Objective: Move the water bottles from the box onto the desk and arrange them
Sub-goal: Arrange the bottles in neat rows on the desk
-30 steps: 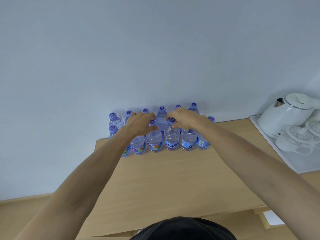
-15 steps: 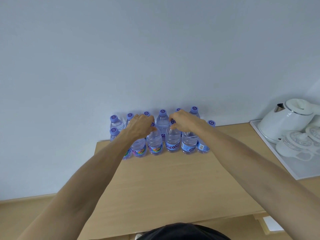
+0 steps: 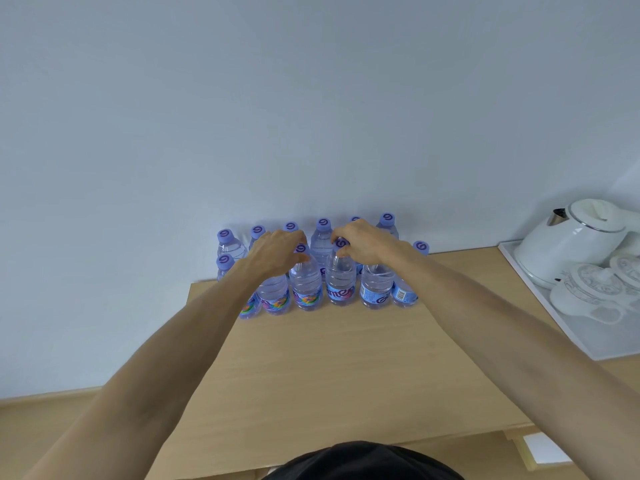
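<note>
The left hand point(image 3: 277, 256) curls its fingers round the neck of one front-row water bottle point(image 3: 306, 289), and the right hand point(image 3: 363, 245) pinches the purple cap of the neighbouring bottle point(image 3: 341, 284). Both stand upright among two rows of water bottles point(image 3: 377, 289), clear plastic with purple caps and bright labels, packed side by side at the far edge of the desk point(image 3: 346, 368), against the pale wall point(image 3: 311, 116). Bare wood stretches nearer the person. At right, a white tray point(image 3: 561, 327) carries an electric kettle point(image 3: 571, 244) and cups point(image 3: 588, 296).

Both arms outstretched, left hand point(image 3: 277, 254) and right hand point(image 3: 363, 245) side by side, fingers curled.
</note>
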Tool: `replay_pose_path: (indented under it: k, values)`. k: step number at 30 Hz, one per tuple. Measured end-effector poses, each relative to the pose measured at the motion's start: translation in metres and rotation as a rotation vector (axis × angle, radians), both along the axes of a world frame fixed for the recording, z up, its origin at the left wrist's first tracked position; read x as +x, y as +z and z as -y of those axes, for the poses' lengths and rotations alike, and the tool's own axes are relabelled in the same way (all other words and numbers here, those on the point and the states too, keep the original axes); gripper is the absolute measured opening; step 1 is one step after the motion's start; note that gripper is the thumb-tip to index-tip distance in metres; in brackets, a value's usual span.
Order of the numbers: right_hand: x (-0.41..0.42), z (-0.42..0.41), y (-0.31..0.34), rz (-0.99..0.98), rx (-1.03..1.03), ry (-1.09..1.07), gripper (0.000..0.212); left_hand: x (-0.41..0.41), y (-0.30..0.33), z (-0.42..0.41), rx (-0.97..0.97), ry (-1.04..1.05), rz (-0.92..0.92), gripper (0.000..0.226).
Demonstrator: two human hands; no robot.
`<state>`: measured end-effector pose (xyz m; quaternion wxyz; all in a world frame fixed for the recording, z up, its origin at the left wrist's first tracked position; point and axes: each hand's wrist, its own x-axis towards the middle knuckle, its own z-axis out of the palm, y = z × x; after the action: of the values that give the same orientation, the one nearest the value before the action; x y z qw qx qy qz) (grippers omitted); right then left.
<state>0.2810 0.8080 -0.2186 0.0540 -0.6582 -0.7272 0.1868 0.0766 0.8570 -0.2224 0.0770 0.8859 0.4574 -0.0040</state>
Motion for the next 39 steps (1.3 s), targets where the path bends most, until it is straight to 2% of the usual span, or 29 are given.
replay_pose_path:
  k: [8, 18, 26, 30, 34, 39]
  values:
    - [-0.005, 0.002, -0.003, -0.062, 0.034, 0.03, 0.033, -0.006, 0.003, -0.006, -0.068, -0.021, 0.046, 0.033]
    - [-0.012, 0.0, -0.004, -0.061, 0.052, 0.041, 0.026, -0.011, 0.0, -0.009, -0.034, -0.086, 0.064, 0.029]
    - [-0.006, -0.002, -0.003, -0.05, 0.001, 0.068, 0.035, -0.013, -0.001, -0.015, -0.032, -0.123, 0.071, 0.028]
    - [-0.004, -0.001, 0.002, 0.046, -0.058, 0.142, 0.044, -0.017, -0.001, -0.012, -0.029, -0.153, 0.03, 0.03]
    - [-0.01, -0.003, 0.0, 0.079, -0.025, 0.119, 0.031, -0.018, -0.003, -0.009, 0.0, -0.185, -0.012, 0.021]
    - [-0.013, 0.0, -0.005, 0.031, 0.043, 0.073, 0.028, -0.015, -0.004, -0.01, 0.015, -0.18, -0.011, 0.021]
